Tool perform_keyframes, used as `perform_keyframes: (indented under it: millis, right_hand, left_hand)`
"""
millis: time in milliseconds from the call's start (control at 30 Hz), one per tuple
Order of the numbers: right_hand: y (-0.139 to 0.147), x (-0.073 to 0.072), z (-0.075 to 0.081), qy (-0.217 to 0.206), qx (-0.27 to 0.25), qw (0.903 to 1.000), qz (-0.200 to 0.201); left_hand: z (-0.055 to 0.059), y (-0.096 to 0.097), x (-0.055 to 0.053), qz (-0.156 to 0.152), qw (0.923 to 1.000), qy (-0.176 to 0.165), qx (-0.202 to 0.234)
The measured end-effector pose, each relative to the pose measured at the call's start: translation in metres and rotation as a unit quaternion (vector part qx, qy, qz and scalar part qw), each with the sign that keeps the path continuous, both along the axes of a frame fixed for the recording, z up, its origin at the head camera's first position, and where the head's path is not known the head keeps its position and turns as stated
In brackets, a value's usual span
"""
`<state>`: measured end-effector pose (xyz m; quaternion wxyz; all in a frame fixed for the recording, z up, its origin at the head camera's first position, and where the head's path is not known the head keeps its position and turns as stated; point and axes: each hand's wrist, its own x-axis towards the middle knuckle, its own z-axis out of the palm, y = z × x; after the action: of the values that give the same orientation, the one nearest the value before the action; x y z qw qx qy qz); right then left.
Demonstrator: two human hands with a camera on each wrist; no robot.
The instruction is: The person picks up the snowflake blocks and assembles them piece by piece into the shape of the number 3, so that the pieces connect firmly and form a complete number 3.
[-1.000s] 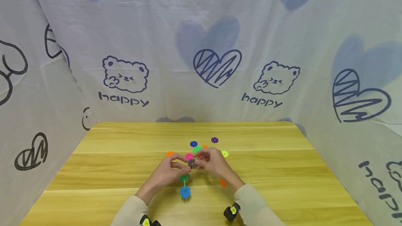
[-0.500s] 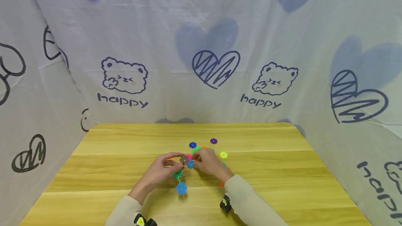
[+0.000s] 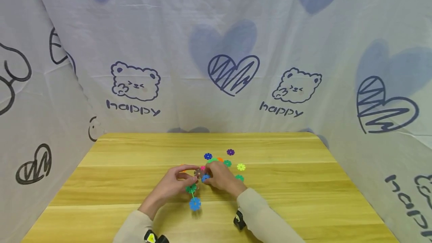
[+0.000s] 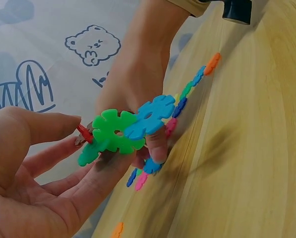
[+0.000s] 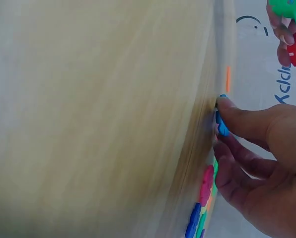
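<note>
Wood table (image 3: 320,198), printed cloth (image 3: 168,40) behind. Head cam: left hand (image 3: 173,183) pinches one disc chain (image 3: 191,188) above the table, right hand (image 3: 219,175) one blue disc (image 3: 205,178) just right. Left wrist: chain shows two greens (image 4: 117,130), one blue. Right wrist: thumb (image 5: 250,119) on that loose disc, fingers (image 5: 247,157) curled.

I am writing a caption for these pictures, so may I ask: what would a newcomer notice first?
Probably the bright chain of flower discs in the left hand, above the table. Close by, the right hand pinches a blue disc. Behind the table, a large pale cloth with hearts and bears fills much of the head view.
</note>
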<state>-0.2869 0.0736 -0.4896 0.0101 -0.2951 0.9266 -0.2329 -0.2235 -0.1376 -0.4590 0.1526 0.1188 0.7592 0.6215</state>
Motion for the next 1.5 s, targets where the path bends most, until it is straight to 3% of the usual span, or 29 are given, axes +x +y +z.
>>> perform_keyframes:
  millis: [200,633,933,1167,1500]
  right_hand:
    - [0.005,0.004,0.005,-0.041,-0.046,0.9981,0.003]
    - [0.024,0.011,0.023,-0.049,-0.165,0.9851,-0.004]
    - [0.027,0.018,0.028,-0.021,-0.193,0.9809,0.001]
    - [0.027,0.020,0.031,-0.040,-0.206,0.9777,0.004]
    - [0.024,0.021,0.029,-0.027,-0.214,0.9764,0.013]
  left_hand:
    - [0.001,-0.001,0.000,-0.007,1.0000,0.001,0.003]
    - [0.000,-0.003,0.002,-0.008,0.9999,-0.008,0.006]
    - [-0.001,-0.001,0.004,0.000,0.9999,-0.012,0.011]
    - [0.000,0.000,0.003,0.000,0.9999,-0.011,0.011]
    - [-0.002,0.004,0.002,-0.010,0.9999,-0.006,0.011]
